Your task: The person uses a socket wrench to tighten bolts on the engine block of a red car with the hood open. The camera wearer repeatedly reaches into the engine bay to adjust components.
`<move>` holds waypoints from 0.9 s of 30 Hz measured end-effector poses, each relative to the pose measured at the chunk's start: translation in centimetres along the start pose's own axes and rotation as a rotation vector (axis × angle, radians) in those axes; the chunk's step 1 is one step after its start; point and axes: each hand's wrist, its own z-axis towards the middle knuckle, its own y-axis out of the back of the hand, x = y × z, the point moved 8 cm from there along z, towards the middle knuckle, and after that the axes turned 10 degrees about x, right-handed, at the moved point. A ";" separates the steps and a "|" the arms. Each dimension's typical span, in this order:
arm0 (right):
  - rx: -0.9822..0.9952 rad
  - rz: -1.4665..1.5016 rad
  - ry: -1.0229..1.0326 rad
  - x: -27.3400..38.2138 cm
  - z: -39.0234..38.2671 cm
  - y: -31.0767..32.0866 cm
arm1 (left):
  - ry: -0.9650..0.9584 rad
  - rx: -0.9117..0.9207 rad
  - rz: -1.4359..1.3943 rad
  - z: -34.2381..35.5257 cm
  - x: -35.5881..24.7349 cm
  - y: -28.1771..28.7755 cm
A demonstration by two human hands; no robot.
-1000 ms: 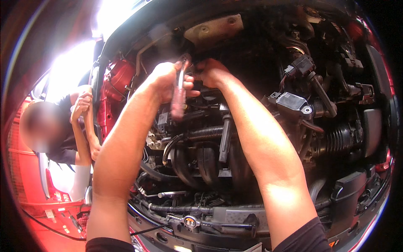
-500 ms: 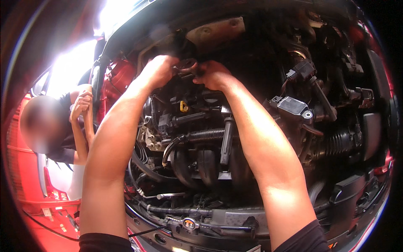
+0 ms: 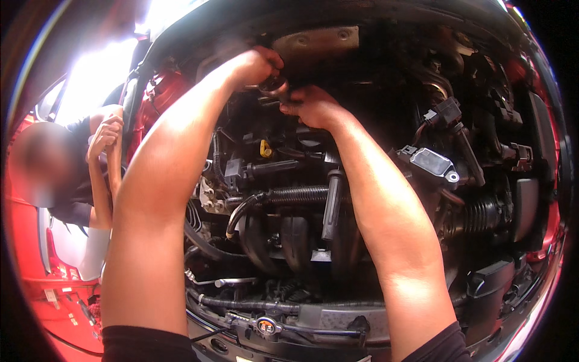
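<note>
At twelve o'clock, a round-headed tool (image 3: pixel 273 83) is being held between the curled left hand (image 3: pixel 258 65) and right hand (image 3: pixel 313 107). Individual grips cannot be told.

Was lit from the upper left by blown-out white glare (image 3: pixel 99 84), with another bright patch (image 3: pixel 172 12) higher up. Was bordered at lower left by a red surface (image 3: pixel 66 323), dotted with small pale pieces (image 3: pixel 51 295) too blurred to identify.

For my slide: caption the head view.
Bare left hand and right hand at a dark, round-headed tool inside a car's black engine bay.
</note>
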 end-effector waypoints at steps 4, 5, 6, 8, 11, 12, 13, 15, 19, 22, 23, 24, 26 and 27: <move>-0.117 -0.001 0.028 -0.2 0.1 -0.2 | -0.020 -0.083 0.164 -5.4 -4.7 -1.3; -0.129 0.028 0.012 -1.0 -0.2 0.2 | -0.037 -0.117 0.186 -6.2 -6.4 -1.7; -0.138 0.057 0.021 -0.8 0.0 0.4 | -0.035 -0.098 0.286 -6.7 -6.7 -2.3; -0.156 0.060 0.055 -0.7 -0.2 0.4 | -0.022 -0.062 0.489 -7.1 -7.5 -3.1; -0.096 0.022 0.102 0.1 -0.1 0.2 | 0.393 0.108 0.226 -7.8 -7.8 -3.1; -0.063 -0.002 0.107 0.2 -0.2 0.1 | 0.475 0.149 0.068 -8.0 -7.7 -3.6; -0.084 0.058 0.138 0.1 -0.2 0.2 | 0.353 0.097 0.281 -7.2 -7.8 -3.2; -0.136 0.180 0.206 0.1 -0.1 0.4 | 0.099 -0.017 0.710 -5.5 -7.6 -3.2; -0.067 0.117 0.065 0.5 0.0 -0.2 | -0.428 -0.408 1.112 -6.9 -6.4 -2.9; -0.085 0.062 0.086 1.0 0.7 0.0 | -0.549 -0.503 1.174 -7.3 -6.7 -2.3; -0.078 0.058 0.091 0.9 0.7 -0.1 | -0.395 -0.433 1.134 -6.3 -6.5 -2.5; -0.076 0.054 0.076 -0.2 0.5 -0.2 | -0.250 -0.290 1.040 -5.3 -7.5 -3.2; -0.098 0.075 0.054 -1.9 0.5 0.1 | 0.046 -0.003 0.876 -5.3 -9.5 -3.7; -0.110 0.085 0.062 -1.9 0.6 0.4 | 0.160 0.014 0.716 -5.6 -9.5 -3.2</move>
